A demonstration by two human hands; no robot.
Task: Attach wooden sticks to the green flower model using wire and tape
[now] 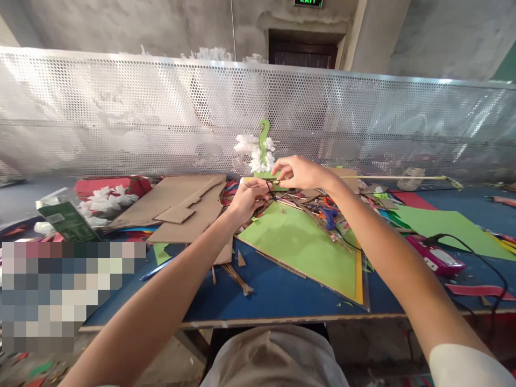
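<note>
My left hand [250,194] is closed in a pinch on a thin black looped thing [270,187], too small to make out as cord or wire. Just to its right, my right hand [303,171] reaches in from above with fingers curled together at the same spot; what sits between the fingertips is hidden. Directly behind both hands stands a green hook-topped cutout [264,132], with white crumpled tufts [255,160] around its stem. A large light green sheet [296,244] lies below the hands.
Brown cardboard pieces [189,201] are stacked to the left, near a green box [69,219]. A blue glue gun [331,217] lies among scraps on the right. Farther right is a magenta power strip [437,257] with a black cable. A perforated metal screen [161,118] borders the table's back.
</note>
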